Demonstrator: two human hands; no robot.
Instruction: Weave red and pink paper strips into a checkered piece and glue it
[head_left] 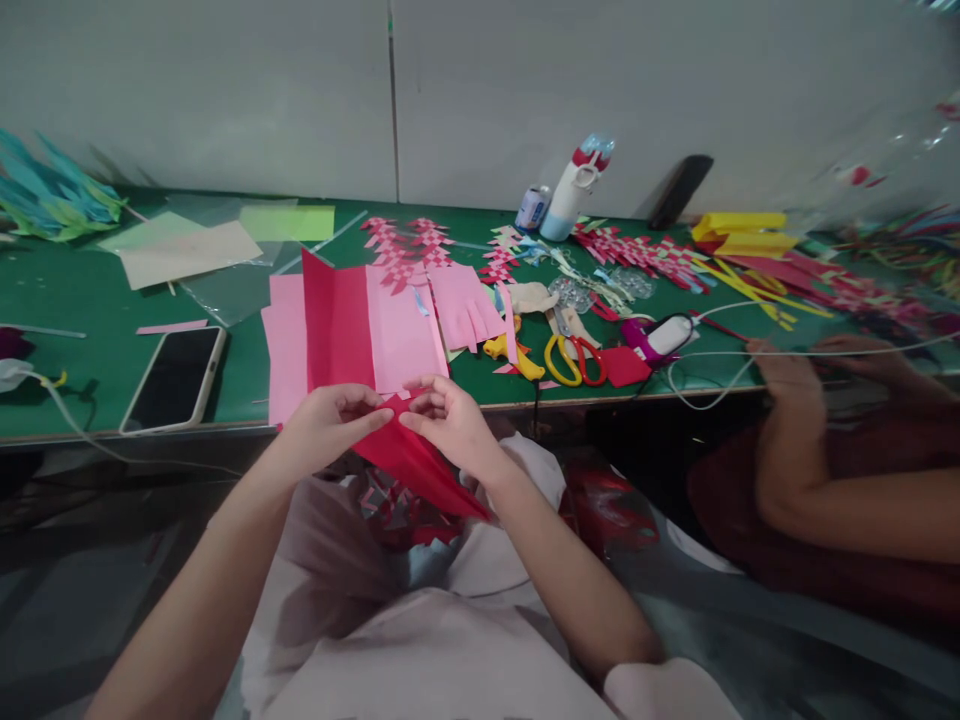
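Between my two hands, at the front edge of the green table, is a sheet of red paper (420,468) that hangs down over my lap. My left hand (341,418) pinches its upper edge from the left, thumb on top. Close beside it, my right hand (448,420) pinches the same edge from the right. A bit of pink paper shows at the fingertips. Just beyond my hands stands a folded red sheet (339,325) on pink paper sheets (405,340). A pink sheet cut into strips (465,310) lies to the right.
Scissors with yellow and red handles (574,360), a white bottle (574,195), a can (532,208) and woven pink-red strips (394,250) lie beyond and right. A phone (176,378) is at left. A co-worker's arm (795,430) rests at right, near a white cable (720,380).
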